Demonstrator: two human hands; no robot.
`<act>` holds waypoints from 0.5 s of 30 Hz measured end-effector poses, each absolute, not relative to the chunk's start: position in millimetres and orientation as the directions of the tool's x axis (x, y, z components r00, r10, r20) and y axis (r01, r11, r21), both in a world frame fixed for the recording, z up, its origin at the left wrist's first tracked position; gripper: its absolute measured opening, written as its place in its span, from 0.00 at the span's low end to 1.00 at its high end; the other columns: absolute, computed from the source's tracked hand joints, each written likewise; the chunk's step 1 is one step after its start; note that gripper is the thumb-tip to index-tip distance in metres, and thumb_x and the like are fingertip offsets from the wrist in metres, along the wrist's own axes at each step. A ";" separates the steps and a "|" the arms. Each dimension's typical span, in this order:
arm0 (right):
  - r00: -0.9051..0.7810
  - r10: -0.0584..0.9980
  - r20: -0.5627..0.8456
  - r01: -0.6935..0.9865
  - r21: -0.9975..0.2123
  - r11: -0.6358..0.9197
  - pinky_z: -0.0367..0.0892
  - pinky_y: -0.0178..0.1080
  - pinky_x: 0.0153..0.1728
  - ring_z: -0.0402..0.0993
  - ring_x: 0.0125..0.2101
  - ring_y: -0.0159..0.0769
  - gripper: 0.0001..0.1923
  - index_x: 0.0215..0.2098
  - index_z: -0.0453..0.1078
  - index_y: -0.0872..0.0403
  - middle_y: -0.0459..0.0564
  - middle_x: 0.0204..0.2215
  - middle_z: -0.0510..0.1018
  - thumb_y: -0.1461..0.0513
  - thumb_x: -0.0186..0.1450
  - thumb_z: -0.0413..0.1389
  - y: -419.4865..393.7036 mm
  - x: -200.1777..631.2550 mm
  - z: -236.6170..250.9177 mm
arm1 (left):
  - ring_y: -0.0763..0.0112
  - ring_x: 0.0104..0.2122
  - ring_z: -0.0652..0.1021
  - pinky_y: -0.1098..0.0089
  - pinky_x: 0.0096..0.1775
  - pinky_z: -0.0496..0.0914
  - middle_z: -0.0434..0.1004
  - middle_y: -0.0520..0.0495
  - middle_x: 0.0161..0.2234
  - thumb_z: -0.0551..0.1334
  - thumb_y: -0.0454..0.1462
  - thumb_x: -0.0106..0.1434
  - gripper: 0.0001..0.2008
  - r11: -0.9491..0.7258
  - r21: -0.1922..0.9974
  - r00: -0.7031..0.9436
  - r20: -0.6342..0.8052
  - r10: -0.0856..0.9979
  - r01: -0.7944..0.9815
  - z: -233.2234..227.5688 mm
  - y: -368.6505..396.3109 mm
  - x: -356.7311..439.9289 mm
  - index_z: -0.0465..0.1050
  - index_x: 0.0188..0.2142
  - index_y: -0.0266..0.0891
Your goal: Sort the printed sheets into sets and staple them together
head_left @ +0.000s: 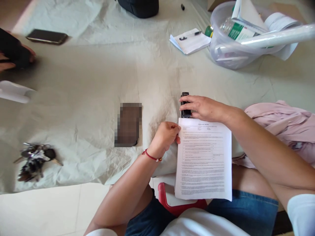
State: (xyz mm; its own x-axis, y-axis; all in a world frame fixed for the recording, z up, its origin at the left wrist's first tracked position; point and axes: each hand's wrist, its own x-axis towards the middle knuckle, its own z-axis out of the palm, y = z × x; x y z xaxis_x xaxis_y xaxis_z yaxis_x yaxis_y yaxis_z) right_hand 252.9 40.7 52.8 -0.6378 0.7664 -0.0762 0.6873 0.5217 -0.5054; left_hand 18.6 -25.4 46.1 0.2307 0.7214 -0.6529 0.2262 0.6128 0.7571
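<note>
A stack of printed paper sheets (pixel 203 164) reaches from the table's near edge out over the lap. Its upper left edge is pinched between the thumb and fingers of my left hand (pixel 167 136), which wears a red bracelet (pixel 151 156). Just above the stack's top edge, my right hand (pixel 203 107) is curled around a black stapler (pixel 185 113), with fingers over it and the thumb at its lower end. Part of the stapler is hidden by the fingers. Left of my left hand lies a blurred-out dark rectangular object (pixel 128 125).
A clear plastic tub (pixel 228 59) with papers and a bottle stands at the upper right, beside a notepad with a pen (pixel 192 44). Pink cloth (pixel 278 121) lies right. Keys (pixel 36 160) and a phone (pixel 46 36) are left, near another person's hand (pixel 31 54). A black bag (pixel 140 7) sits at the back.
</note>
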 end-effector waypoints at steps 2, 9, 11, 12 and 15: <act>-0.648 0.758 -0.074 0.684 -0.495 0.536 0.76 0.55 0.69 0.77 0.71 0.51 0.27 0.63 0.85 0.44 0.51 0.76 0.75 0.68 0.71 0.58 38.4 251.1 54.1 | 0.74 0.18 0.70 0.72 0.25 0.62 0.72 0.50 0.17 0.61 0.28 0.74 0.20 0.602 0.760 0.232 -0.649 0.725 0.245 44.6 -25.8 17.6 0.73 0.23 0.39; -0.676 0.735 -0.060 0.656 -0.503 0.562 0.76 0.54 0.69 0.78 0.70 0.50 0.28 0.65 0.84 0.43 0.49 0.76 0.75 0.68 0.70 0.59 30.6 250.3 49.5 | 0.75 0.18 0.69 0.73 0.25 0.60 0.71 0.51 0.15 0.60 0.28 0.74 0.21 0.557 0.776 0.240 -0.625 0.743 0.296 44.0 -26.3 17.2 0.70 0.23 0.40; -0.682 0.728 -0.074 0.654 -0.508 0.561 0.75 0.54 0.70 0.78 0.70 0.49 0.29 0.65 0.83 0.44 0.50 0.76 0.75 0.68 0.70 0.58 27.7 250.4 52.1 | 0.75 0.18 0.68 0.73 0.25 0.59 0.71 0.51 0.15 0.59 0.27 0.73 0.21 0.544 0.779 0.245 -0.620 0.746 0.313 44.0 -26.5 17.5 0.70 0.23 0.40; -0.683 0.725 -0.086 0.653 -0.516 0.554 0.75 0.53 0.70 0.78 0.70 0.49 0.29 0.66 0.83 0.44 0.50 0.77 0.74 0.69 0.70 0.58 26.4 250.1 54.8 | 0.75 0.18 0.68 0.73 0.25 0.59 0.71 0.51 0.15 0.59 0.27 0.73 0.20 0.539 0.777 0.246 -0.620 0.745 0.325 43.9 -26.6 17.7 0.71 0.23 0.40; -0.667 0.740 -0.086 0.651 -0.551 0.522 0.73 0.51 0.72 0.77 0.72 0.46 0.32 0.69 0.81 0.45 0.51 0.79 0.71 0.70 0.72 0.53 24.9 246.4 65.7 | 0.75 0.18 0.68 0.73 0.26 0.59 0.71 0.51 0.14 0.58 0.27 0.73 0.21 0.518 0.780 0.256 -0.612 0.748 0.353 43.4 -26.8 18.1 0.70 0.22 0.40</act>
